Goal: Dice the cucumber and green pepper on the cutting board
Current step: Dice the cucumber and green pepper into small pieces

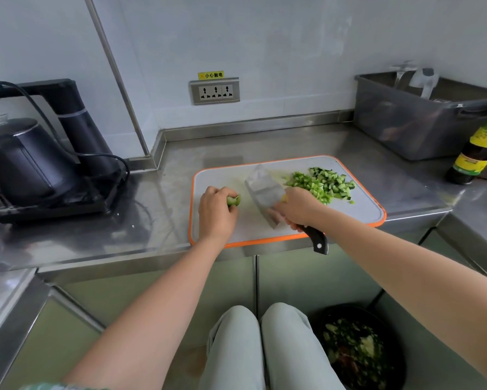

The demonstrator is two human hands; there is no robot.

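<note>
**Green stub all that is left to cut as dice pile up on board**

Curled round a small green stub (233, 200) (pepper or cucumber end, too little shows to tell), the person's left hand (217, 212) pins it to the left part of the orange-rimmed cutting board (222, 175). Just beside it, the right hand (298, 209) grips a cleaver (264, 190) where blade meets black handle (316, 239). The broad blade is blurred and tilted, its flat face turned up toward the camera. On the board's far right lies the heap of diced cucumber and green pepper (321, 182), dark-skinned cubes behind, paler ones in front.

The board sits at the front lip of a stainless steel counter (174, 153), with a black electric kettle (25, 164) to the left, a grey plastic tub (419, 122) and a sauce bottle (478, 147) to the right, and a scrap bin (357, 350) on the floor below.

The likely hazard is the stub's size. The holding fingers have little room to keep back from the edge, and a rounded end could roll under the blade and bring a fingertip into its path. A careless sweep of the cleaver could also push dice over the board's right rim.
</note>
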